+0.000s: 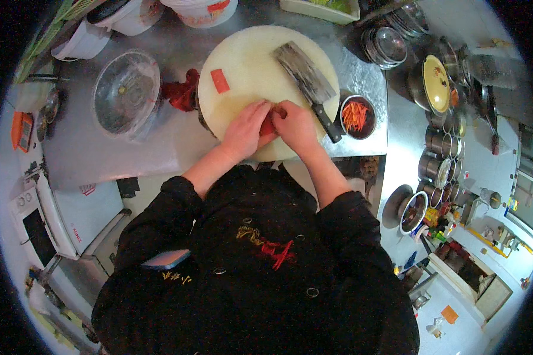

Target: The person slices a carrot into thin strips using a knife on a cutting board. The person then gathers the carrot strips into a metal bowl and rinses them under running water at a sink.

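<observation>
My left hand (pixel 247 126) and my right hand (pixel 294 126) meet over the near part of a round white cutting board (pixel 248 57). Between them they hold a small red packet (pixel 268 126), partly covered by the fingers. A flat red piece (pixel 220 81) lies on the board beyond my left hand. To the right rests a cleaver (pixel 304 71), its black handle reaching past the board's edge. Beside that handle stands a metal bowl (pixel 343 120) with orange, carrot-like strips (pixel 355 116). A crumpled dark red bag or cloth (pixel 186 91) touches the left side of the board.
A large clear bowl (pixel 126 93) stands on the metal table (pixel 169 151) at left. White tubs (pixel 200 13) and a pale green tray (pixel 315 17) line the far side. Stacked metal bowls (pixel 384 46) and a yellow-lidded pot (pixel 436 84) are at right.
</observation>
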The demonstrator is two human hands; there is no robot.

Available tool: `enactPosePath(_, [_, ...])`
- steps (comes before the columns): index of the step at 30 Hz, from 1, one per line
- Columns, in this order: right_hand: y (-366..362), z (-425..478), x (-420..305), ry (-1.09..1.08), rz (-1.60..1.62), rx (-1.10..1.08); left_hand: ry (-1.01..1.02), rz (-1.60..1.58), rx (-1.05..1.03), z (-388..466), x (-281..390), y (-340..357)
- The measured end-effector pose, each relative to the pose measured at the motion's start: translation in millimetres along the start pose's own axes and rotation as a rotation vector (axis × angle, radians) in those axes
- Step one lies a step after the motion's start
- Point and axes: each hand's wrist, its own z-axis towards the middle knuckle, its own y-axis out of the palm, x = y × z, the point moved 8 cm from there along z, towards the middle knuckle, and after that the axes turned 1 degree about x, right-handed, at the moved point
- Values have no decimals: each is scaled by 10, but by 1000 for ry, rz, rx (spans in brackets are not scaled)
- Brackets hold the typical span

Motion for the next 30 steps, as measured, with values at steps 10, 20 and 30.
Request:
enactPosePath(10, [-586,-104,212,-13,84,136,-48,137,-82,17,37,69])
enactPosePath(20, [-741,-432,256,-90,146,196,54,209,-142,90,62,206])
enactPosePath(30, [-983,-465,469,-154,22,298,224,420,-372,168,237,294])
